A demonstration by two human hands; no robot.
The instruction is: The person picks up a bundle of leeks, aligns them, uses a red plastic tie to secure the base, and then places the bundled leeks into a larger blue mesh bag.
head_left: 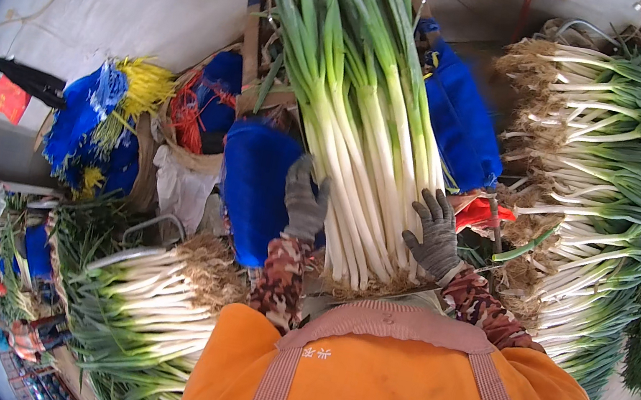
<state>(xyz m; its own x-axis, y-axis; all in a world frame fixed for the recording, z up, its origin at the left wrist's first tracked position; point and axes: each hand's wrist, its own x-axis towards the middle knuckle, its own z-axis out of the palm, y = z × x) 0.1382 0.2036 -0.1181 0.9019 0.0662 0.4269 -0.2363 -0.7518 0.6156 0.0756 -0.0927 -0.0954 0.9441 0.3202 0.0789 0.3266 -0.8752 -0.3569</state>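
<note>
Leeks point(370, 157): one bundle, smooth white cylindrical stalks with tapering green leaves, lies at centre, root ends lowest. Left hand point(306, 202), grey-gloved: open, fingers extended at the bundle's edge, contact indeterminable. Right hand point(434, 238), likewise gloved: open, fingers spread upon the stalks. Two outer heaps point(602, 188) show shaggy, fibrous roots; two blue cloths point(464, 114) flank the bundle.

Space above the leek bundle point(371, 175) was pretty clear, but blue fabric point(249, 196) crowded both sides, plus a thin post point(494, 229) stood beside the right hand point(434, 240).
</note>
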